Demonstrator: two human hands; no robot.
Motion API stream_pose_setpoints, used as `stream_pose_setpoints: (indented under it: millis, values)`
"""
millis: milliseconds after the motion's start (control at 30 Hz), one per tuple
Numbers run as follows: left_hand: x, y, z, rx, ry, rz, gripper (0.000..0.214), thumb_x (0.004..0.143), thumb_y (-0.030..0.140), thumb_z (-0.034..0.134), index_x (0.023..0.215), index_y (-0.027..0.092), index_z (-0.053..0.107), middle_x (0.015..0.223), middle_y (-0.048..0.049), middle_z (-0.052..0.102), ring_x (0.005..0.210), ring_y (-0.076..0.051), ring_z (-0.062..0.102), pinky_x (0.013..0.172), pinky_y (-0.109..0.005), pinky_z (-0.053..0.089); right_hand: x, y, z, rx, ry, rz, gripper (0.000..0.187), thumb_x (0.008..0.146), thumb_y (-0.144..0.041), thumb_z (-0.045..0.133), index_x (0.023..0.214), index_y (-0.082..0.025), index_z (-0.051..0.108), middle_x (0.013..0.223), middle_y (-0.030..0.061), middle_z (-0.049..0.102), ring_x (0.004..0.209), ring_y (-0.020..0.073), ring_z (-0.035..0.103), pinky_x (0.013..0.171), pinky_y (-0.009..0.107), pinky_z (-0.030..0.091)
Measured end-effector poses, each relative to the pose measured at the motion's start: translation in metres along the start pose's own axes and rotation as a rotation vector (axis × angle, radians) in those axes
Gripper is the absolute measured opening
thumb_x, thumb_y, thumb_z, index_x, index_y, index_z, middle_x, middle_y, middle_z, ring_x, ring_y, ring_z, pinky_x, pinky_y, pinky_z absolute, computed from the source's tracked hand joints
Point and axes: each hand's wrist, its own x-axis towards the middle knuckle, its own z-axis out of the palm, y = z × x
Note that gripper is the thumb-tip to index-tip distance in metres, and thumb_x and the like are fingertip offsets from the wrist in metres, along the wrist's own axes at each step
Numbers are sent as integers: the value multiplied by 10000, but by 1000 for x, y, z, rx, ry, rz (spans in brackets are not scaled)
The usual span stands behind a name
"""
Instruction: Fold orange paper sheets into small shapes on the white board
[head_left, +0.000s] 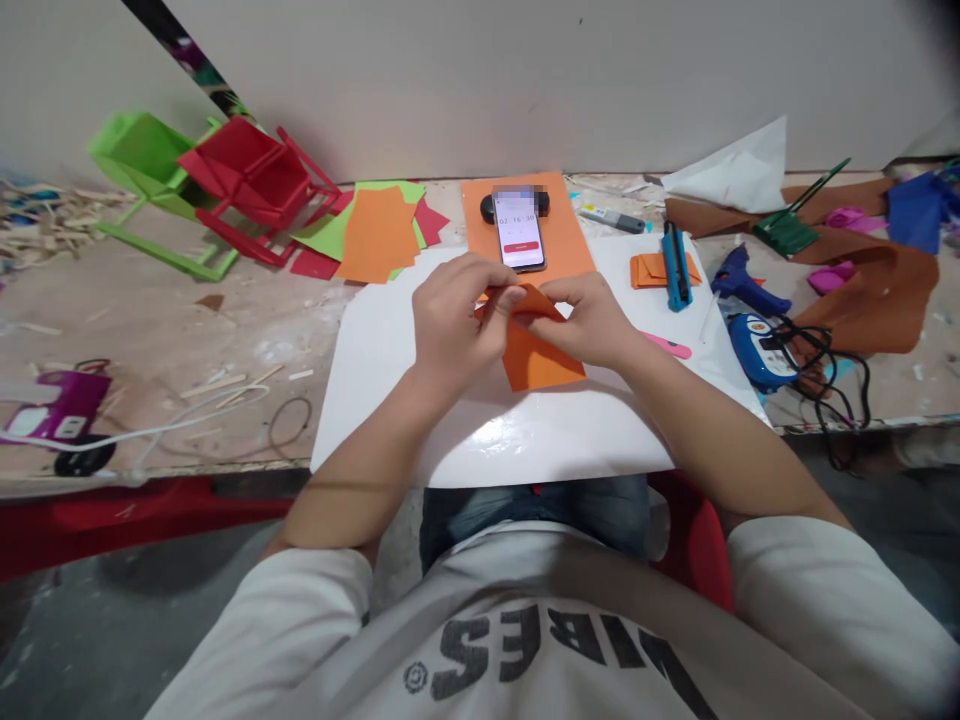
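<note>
An orange sheet of paper or thin felt (541,360) is held between my two hands above the white board (382,370), its upper part bent over. My left hand (465,310) pinches its upper left edge between thumb and fingers. On the other side my right hand (589,322) grips the right edge, its fingertips partly hidden behind the fold. Just beyond the hands, a phone (519,230) showing a timer leans on a black object, over a flat orange sheet (574,245).
Green (146,165) and red (247,170) model chairs stand at the left, near stacked coloured sheets (379,235). A blue cutter (676,268), folded orange pieces (646,271), a glue gun (742,280) and a blue device with black cable (761,350) lie at the right.
</note>
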Motion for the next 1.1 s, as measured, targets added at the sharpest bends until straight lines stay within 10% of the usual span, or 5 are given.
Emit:
stream_pose_setpoints:
  millis: [400,733,1100]
  values:
    - [-2,-1,3,-94,104,-81,518,1022,820,866,952,320,750,1030,-85,830,1158,-339,795,1043,-502,667,3,-1,-3,0,-113,156,403,815,-272,775,585,-243,446,592,-44,405,604,117,374,601,347,251]
    - [18,-18,-8,-323,17,-297,376,908,601,1004,1072,289,872,914,-50,862,928,-268,865,830,-410,712,9,19,-30,389,-222,317,409,754,-436,1132,1054,-233,943,1063,102,938,955,326,868,766,417,710]
    - [12,-11,3,-362,-46,-358,403,841,566,1060,869,253,808,898,-60,864,868,-252,854,767,-381,696,9,18,-29,369,-302,397,366,747,-360,1147,1018,-217,947,1012,96,945,874,300,873,690,371,698]
